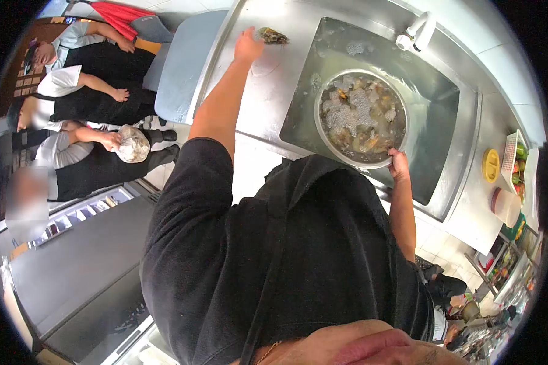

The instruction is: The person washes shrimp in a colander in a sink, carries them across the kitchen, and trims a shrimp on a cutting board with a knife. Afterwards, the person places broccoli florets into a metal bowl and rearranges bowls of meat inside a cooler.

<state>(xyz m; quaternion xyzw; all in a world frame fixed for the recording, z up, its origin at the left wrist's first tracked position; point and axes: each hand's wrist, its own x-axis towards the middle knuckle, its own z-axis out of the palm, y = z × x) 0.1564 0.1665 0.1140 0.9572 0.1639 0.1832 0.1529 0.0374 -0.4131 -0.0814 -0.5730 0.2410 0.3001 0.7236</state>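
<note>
A round metal bowl (323, 125) of cloudy, foamy water and brownish-orange pieces sits in the water-filled sink (432, 128). At the bowl's lower right edge, my right hand (398, 164) is closed on the rim. My left hand (248, 46) reaches out over the steel counter (266, 85) left of the sink. Right beside its fingers lies a small dark, greenish-brown heap (273, 36), perhaps shellfish. Whether those fingers hold any of it is too small to tell.
A white faucet (415, 31) stands behind the sink. Rightward are a yellow lid (491, 165), a tub (505, 205) and a vegetable basket (512, 164). Several people in dark aprons are at the left, past a blue-grey board (192, 64); one holds a bag (133, 144).
</note>
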